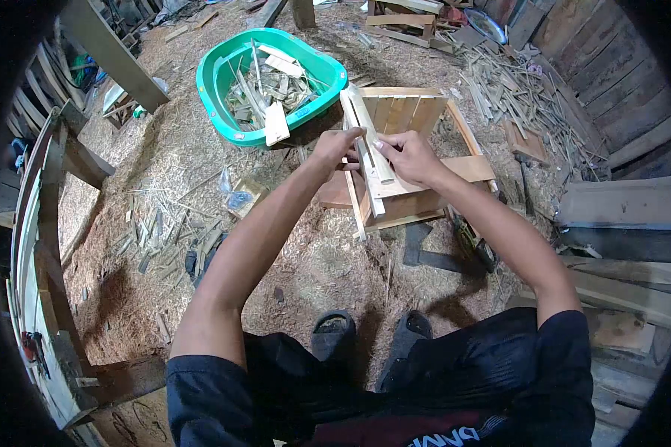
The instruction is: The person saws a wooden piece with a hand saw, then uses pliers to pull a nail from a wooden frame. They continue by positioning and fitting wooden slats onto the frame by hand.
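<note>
Holding a bundle of pale slats (365, 115) over an open wooden crate (406, 112) on a sawdust-strewn floor (164, 164).

The left hand (338, 144) is pinching the slats between thumb and fingertips, its grip closed on the wood. The right hand (412, 158) is curling its fingers over the same slats from the right, its grip likewise closed on them. The slats are lying along the crate's left side, their far ends pointing toward a green basin (224, 71) of offcuts. By the look of it, the step is calling for flush edges, level ends and even pressure from both hands so nothing slips.
</note>
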{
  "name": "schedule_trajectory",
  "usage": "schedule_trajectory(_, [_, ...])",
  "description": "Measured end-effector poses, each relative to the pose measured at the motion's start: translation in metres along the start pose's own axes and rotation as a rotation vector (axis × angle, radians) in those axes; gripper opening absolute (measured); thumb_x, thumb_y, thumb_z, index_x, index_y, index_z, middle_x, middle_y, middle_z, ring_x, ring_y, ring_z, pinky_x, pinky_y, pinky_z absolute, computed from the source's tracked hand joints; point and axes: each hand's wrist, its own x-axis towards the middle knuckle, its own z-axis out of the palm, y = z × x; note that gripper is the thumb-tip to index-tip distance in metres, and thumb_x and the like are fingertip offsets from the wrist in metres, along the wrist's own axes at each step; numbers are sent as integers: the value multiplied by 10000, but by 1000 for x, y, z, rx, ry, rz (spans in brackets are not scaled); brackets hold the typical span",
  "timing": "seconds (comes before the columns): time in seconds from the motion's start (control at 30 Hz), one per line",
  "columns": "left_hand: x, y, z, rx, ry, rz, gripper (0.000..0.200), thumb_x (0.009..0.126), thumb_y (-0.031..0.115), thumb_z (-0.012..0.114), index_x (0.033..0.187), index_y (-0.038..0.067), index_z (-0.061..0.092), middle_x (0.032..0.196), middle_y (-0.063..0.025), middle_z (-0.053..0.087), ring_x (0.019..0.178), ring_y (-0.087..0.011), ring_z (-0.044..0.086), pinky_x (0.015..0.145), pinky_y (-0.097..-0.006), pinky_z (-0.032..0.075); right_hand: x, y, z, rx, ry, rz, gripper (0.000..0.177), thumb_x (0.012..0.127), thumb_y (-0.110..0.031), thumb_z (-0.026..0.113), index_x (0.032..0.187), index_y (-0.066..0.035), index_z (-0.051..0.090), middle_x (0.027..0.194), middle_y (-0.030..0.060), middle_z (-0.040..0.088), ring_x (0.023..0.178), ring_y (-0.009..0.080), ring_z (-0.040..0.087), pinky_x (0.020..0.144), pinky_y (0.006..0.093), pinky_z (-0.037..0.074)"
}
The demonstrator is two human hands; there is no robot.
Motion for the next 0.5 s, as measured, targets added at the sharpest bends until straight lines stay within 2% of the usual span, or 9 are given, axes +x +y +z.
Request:
schedule_trajectory(0.1, [1,-1,-1,-20,-29,8,337,913,371,620,1064,70,621,917,-14,591,758,-116,607,675,-286,548,2,6,4,45,-77,-56,319,956,-224,581,1156,14,652,915,152,730,781,125,655,713,327,513])
schedule_trajectory(0.2, [5,-4,-6,-6,-59,2,338,932,404,608,1042,86,633,900,-4,600,760,-102,617,670,-255,551,2,9,12,35,27,-115,322,953,-242,591,1128,19,663,858,129,723,764,109,642,696,311,511])
schedule_trajectory(0.3, [2,-5,-5,-5,-47,12,321,932,400,618,994,87,649,839,10,613,721,-76,608,643,-238,544,4,3,8,88,-52,41,326,964,-200,601,1175,45,641,901,59,711,765,68,589,679,270,495])
schedule_trajectory(0.43, [2,-3,-1,-19,-23,31,327,926,383,634,973,60,644,816,3,622,673,-81,605,609,-227,534,6,-2,8,347,-59,157,253,933,-181,656,1063,35,677,834,6,674,714,41,570,618,224,462])
schedule_trajectory(0.5, [-1,-1,0,-18,-2,30,316,923,365,645,957,51,644,814,-1,628,655,-81,603,586,-215,524,9,-1,8,407,-85,138,254,934,-168,654,1075,44,660,848,16,672,717,51,579,619,225,468])
